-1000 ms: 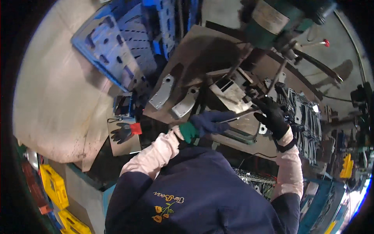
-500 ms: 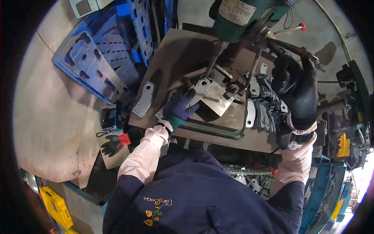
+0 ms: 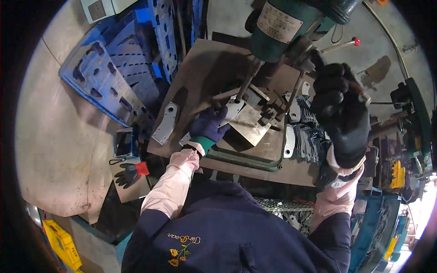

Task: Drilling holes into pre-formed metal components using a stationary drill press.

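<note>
In a purple glove with a green cuff, my left hand (image 3: pixel 208 124) is closed on a curved flat metal plate (image 3: pixel 232 112) and holds it against the fixture block (image 3: pixel 251 124) on the machine table. The drill press spindle (image 3: pixel 248 81) comes down onto the plate's far end, its tip over the hole there. My right hand (image 3: pixel 339 102), in a black glove, wraps around a feed lever (image 3: pixel 365 97) of the green drill press (image 3: pixel 273 34); most of that lever is hidden by the fingers.
Stacked metal plates (image 3: pixel 306 136) lie right of the fixture. One loose plate (image 3: pixel 166 123) rests on the left. Another lever with a red knob (image 3: pixel 356 42) sticks out at the far right. Blue pallets (image 3: pixel 100 77) lean at left, near a black glove with red cuff (image 3: pixel 129 174).
My right hand has turned the lever, and its fingers now face the press more. The spindle tip has come down to the plate's hole. My left hand keeps its hold.
</note>
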Available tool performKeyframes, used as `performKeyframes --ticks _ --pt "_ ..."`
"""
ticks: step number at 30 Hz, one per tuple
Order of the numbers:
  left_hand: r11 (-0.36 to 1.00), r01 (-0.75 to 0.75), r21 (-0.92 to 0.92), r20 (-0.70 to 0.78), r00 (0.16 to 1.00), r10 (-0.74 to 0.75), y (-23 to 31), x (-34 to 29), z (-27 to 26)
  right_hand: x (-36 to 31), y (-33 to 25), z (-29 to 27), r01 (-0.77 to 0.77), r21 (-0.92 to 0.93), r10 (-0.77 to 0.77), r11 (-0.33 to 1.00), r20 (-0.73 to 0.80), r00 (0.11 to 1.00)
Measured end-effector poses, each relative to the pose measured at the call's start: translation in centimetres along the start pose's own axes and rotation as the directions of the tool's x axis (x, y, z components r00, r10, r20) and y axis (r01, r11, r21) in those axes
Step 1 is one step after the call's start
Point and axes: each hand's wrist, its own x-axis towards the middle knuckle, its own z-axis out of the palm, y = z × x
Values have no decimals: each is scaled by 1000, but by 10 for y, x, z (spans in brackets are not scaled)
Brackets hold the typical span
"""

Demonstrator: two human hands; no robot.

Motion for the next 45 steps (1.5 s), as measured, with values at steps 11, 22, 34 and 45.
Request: performKeyframes --ticks 11,22,34,45 --pt "996 -89 -17 -57 994 88 -5 2 8 9 68 -130 84 -337 -125 938 -102 987" --pt "994 -110 -13 -81 991 108 -9 2 10 45 71 -191 76 -997 -654 22 43 755" --pt "999 -37 -37 -71 997 34 -18 -2 26 76 51 -243 255 -956 -772 144 53 634" --pt "979 -172 -106 -246 959 141 -16 0 24 87 29 -289 260 -964 -809 -56 196 553"
